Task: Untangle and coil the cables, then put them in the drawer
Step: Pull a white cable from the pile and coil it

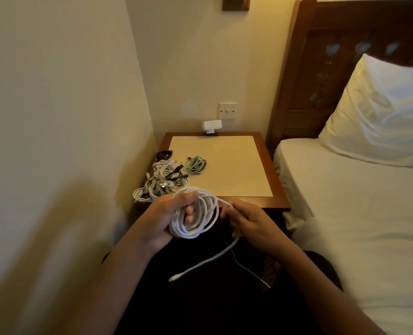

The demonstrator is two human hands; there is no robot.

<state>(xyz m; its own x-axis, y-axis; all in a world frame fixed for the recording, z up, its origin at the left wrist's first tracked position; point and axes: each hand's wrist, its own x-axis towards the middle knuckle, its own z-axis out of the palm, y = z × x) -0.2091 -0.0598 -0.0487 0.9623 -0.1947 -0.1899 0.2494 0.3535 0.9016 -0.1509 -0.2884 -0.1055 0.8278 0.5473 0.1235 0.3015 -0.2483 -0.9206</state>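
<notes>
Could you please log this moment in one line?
left hand: holds thick white cable coil | right hand: pinches its tail | tangled cables: on wooden nightstand

The thick white cable coil (193, 232) has a smooth, matt plastic sheath, as do the heap of thin white cables (162, 182) and the mint-green cable bundle (195, 164). They lie on the square bedside table (278, 189), whose reddish-brown wooden frame is polished and slightly glossy around a matt cream inset panel (224, 163). The white pillow (382, 112) and white bed sheet (345, 201) are soft, creased cloth, and the carved dark headboard (297, 68) is varnished wood.
</notes>
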